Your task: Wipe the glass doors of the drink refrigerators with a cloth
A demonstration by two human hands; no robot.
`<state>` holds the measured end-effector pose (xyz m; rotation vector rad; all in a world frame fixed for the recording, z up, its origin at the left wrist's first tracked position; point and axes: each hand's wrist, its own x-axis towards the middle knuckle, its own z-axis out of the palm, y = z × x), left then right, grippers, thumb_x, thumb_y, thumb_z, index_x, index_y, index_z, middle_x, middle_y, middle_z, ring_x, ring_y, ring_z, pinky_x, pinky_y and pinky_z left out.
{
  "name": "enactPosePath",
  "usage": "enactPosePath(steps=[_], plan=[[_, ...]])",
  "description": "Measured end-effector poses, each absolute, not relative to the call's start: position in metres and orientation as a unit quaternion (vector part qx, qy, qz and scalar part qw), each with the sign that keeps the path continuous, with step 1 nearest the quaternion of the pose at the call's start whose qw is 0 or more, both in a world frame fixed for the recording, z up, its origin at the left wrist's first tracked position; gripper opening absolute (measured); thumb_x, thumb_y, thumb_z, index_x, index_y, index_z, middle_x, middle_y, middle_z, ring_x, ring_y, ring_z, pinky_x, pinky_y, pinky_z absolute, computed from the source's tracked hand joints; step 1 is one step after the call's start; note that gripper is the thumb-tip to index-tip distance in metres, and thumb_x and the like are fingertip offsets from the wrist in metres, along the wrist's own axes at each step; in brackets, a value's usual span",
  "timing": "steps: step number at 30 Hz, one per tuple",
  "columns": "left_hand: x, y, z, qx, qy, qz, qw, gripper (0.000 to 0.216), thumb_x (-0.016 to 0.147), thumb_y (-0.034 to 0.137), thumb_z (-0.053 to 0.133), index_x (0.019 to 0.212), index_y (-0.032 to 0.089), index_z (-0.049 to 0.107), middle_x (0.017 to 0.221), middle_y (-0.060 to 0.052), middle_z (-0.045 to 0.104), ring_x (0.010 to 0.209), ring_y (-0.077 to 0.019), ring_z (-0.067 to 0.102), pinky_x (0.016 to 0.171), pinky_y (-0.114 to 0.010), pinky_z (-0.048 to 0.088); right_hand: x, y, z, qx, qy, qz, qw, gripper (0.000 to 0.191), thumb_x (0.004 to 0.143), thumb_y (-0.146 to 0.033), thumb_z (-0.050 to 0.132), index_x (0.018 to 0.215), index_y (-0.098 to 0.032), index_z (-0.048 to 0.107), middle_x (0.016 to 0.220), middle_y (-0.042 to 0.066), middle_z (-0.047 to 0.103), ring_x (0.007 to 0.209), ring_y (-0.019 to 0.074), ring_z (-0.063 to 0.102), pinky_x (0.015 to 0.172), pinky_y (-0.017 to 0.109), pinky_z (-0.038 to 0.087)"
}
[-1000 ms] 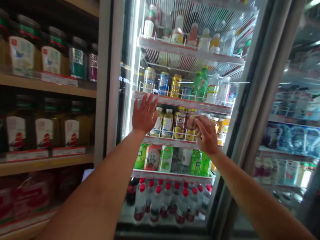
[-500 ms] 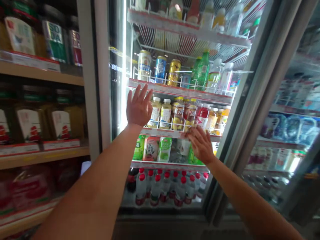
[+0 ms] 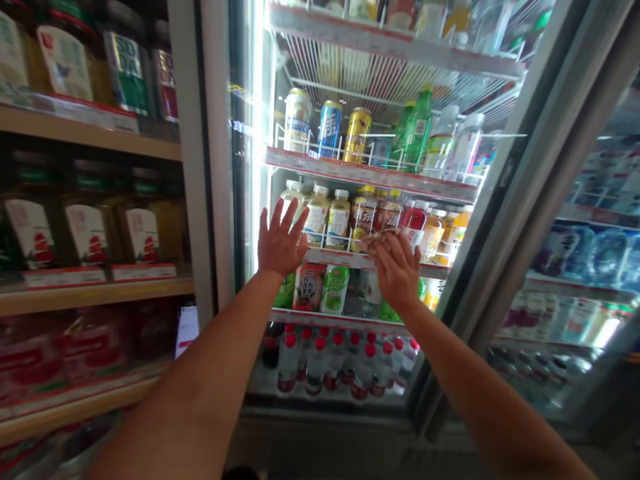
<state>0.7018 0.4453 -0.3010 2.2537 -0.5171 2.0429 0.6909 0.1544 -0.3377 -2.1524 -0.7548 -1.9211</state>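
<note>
My left hand (image 3: 283, 241) is raised with spread fingers, palm toward the glass door of a lit drinks cooler, in front of the pale-yellow bottles (image 3: 317, 215). My right hand (image 3: 399, 267) is bent over what looks like a crumpled, brownish cloth (image 3: 371, 244), held toward the glass. Behind it stand yellow-capped bottles (image 3: 365, 213) and a red drink bottle (image 3: 414, 221). The fingers partly hide the cloth, and its edges are blurred. Green and pink cartons (image 3: 335, 289) show on the shelf below, between my forearms.
Upright cans (image 3: 330, 128) and green bottles (image 3: 418, 133) fill a higher shelf. Red-capped bottles (image 3: 316, 367) stand at the bottom. A grey door frame (image 3: 493, 220) runs down the right. Wooden shelves (image 3: 90, 293) with juice bottles are at the left.
The view has shifted, so the shelves sit further right and slightly higher. My right hand has moved up against the shelves; my left hand is lower, its fingers more spread.
</note>
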Motion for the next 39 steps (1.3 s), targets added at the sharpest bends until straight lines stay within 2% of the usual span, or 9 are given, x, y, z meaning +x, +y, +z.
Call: enactPosePath(steps=[4,10,13,17,23,25,29,33,39], plan=[[0.703,0.445,-0.3,0.734,-0.175,0.655,0.044,0.065,0.096,0.028,0.045,0.158,0.033,0.024,0.164,-0.002,0.025,0.154,-0.0258,0.012,0.127,-0.055,0.007,0.695,0.179,-0.337,-0.713,-0.238,-0.646,0.13,0.049,0.098,-0.024,0.05,0.146,-0.027,0.05,0.156,0.008,0.043,0.152,0.0311,0.022,0.12,0.058,0.027],[0.702,0.445,-0.302,0.728,-0.167,0.664,0.031,0.064,0.096,0.029,0.045,0.157,0.03,0.027,0.163,-0.004,0.027,0.154,-0.0266,0.014,0.126,-0.056,0.008,0.683,0.211,-0.379,-0.739,-0.45,-0.499,-0.041,0.056,0.093,-0.015,0.052,0.146,-0.031,0.049,0.155,-0.002,0.046,0.151,0.0208,0.026,0.127,0.048,0.012],[0.703,0.445,-0.302,0.728,-0.156,0.667,0.019,0.063,0.096,0.028,0.045,0.157,0.029,0.029,0.162,-0.004,0.028,0.154,-0.026,0.014,0.126,-0.054,0.009,0.691,0.195,-0.349,-0.725,-0.336,-0.601,0.038,0.048,0.096,-0.016,0.052,0.141,-0.031,0.054,0.153,0.0,0.049,0.15,0.0225,0.03,0.126,0.052,0.007],[0.703,0.444,-0.302,0.729,-0.147,0.669,0.007,0.063,0.096,0.029,0.045,0.157,0.028,0.029,0.163,-0.004,0.028,0.154,-0.0254,0.013,0.127,-0.052,0.008,0.699,0.184,-0.342,-0.696,-0.234,-0.671,0.108,0.044,0.096,-0.019,0.053,0.139,-0.026,0.058,0.151,0.006,0.05,0.15,0.0273,0.029,0.122,0.052,0.019],[0.702,0.444,-0.302,0.74,-0.155,0.654,0.034,0.062,0.096,0.029,0.046,0.156,0.029,0.031,0.163,-0.003,0.028,0.154,-0.0268,0.013,0.126,-0.053,0.007,0.686,0.186,-0.412,-0.732,-0.427,-0.527,-0.062,0.055,0.095,-0.018,0.052,0.148,-0.03,0.047,0.151,0.0,0.05,0.151,0.0206,0.025,0.127,0.045,0.003],[0.701,0.444,-0.301,0.74,-0.158,0.653,0.035,0.063,0.095,0.029,0.046,0.156,0.029,0.031,0.163,-0.003,0.027,0.154,-0.0272,0.013,0.126,-0.054,0.007,0.688,0.173,-0.4,-0.733,-0.404,-0.545,-0.048,0.053,0.095,-0.018,0.052,0.147,-0.032,0.048,0.15,-0.002,0.053,0.15,0.0197,0.029,0.126,0.047,-0.001],[0.702,0.444,-0.301,0.741,-0.162,0.65,0.046,0.063,0.096,0.029,0.046,0.156,0.029,0.03,0.164,-0.003,0.026,0.154,-0.0282,0.013,0.126,-0.055,0.006,0.699,0.138,-0.362,-0.703,-0.249,-0.663,0.061,0.047,0.096,-0.019,0.055,0.141,-0.03,0.055,0.149,0.004,0.053,0.147,0.0251,0.034,0.124,0.052,0.014],[0.704,0.445,-0.302,0.735,-0.16,0.658,0.025,0.066,0.096,0.029,0.046,0.158,0.032,0.024,0.165,-0.002,0.023,0.154,-0.0265,0.011,0.126,-0.055,0.007,0.697,0.116,-0.395,-0.698,-0.278,-0.657,0.052,0.048,0.094,-0.015,0.057,0.14,-0.025,0.057,0.146,0.009,0.054,0.149,0.03,0.031,0.119,0.051,0.029],[0.705,0.446,-0.302,0.735,-0.158,0.659,0.013,0.066,0.096,0.03,0.047,0.158,0.03,0.024,0.165,-0.002,0.02,0.155,-0.0261,0.01,0.126,-0.055,0.008,0.692,0.084,-0.414,-0.731,-0.359,-0.579,-0.048,0.051,0.094,-0.011,0.053,0.141,-0.032,0.056,0.14,0.0,0.061,0.145,0.0233,0.039,0.125,0.048,0.016]])
